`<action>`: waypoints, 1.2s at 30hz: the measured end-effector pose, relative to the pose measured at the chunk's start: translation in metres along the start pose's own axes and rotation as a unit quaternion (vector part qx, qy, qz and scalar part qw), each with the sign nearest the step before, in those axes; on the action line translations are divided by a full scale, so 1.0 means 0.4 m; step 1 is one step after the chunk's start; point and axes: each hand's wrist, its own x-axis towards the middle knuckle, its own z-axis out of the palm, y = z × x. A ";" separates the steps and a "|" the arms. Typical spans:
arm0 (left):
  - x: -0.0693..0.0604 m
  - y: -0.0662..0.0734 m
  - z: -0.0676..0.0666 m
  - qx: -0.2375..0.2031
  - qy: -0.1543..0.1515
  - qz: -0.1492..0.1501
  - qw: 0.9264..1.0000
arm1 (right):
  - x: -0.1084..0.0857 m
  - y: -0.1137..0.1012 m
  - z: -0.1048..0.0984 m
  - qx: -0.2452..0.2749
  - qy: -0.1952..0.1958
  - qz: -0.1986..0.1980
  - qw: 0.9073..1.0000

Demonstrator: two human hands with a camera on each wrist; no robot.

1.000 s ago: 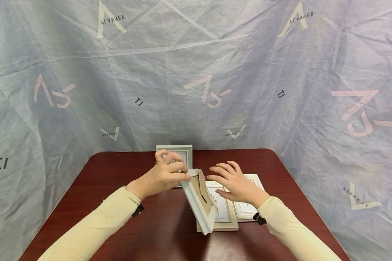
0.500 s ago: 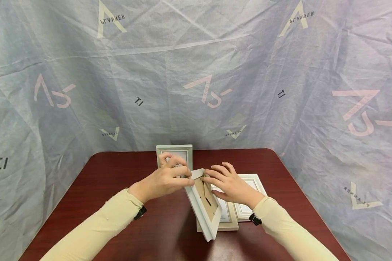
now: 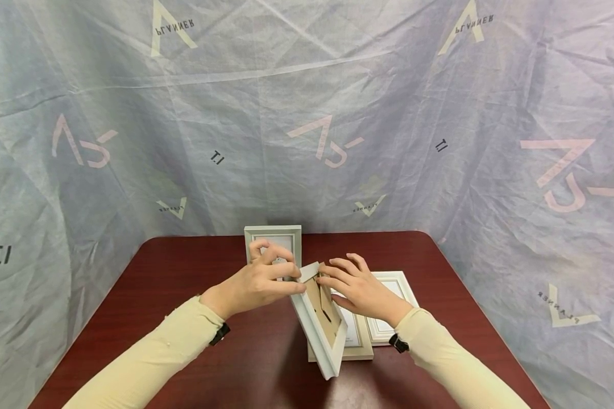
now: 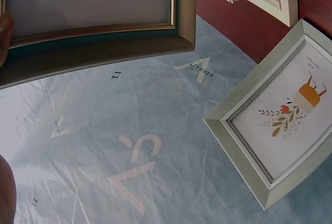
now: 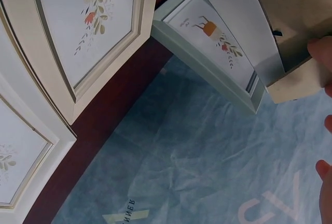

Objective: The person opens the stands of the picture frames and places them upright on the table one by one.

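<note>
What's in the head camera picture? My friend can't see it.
A person's left hand holds a tilted pale picture frame while fingers of the right hand touch its brown back. Three other frames rest on a red table; grey cloth hangs behind.

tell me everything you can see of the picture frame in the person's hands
The held frame has a pale outer moulding, a gold-toned inner trim and a picture with an orange motif and plant sprigs. Its back shows a brown, cardboard-like backing with dark slots or tabs and a brown flap. It slants over the dark red table, back towards the right. The left hand grips its upper edge; the right hand's fingers touch the flap.
</note>
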 end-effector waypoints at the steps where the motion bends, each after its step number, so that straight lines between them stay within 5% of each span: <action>1: 0.001 -0.001 0.000 0.002 0.002 0.001 1.000 | 0.000 0.000 0.000 -0.002 0.000 0.000 1.000; 36: -0.040 0.003 -0.004 0.014 -0.034 -0.032 0.999 | -0.016 0.004 -0.018 -0.018 0.016 0.018 1.000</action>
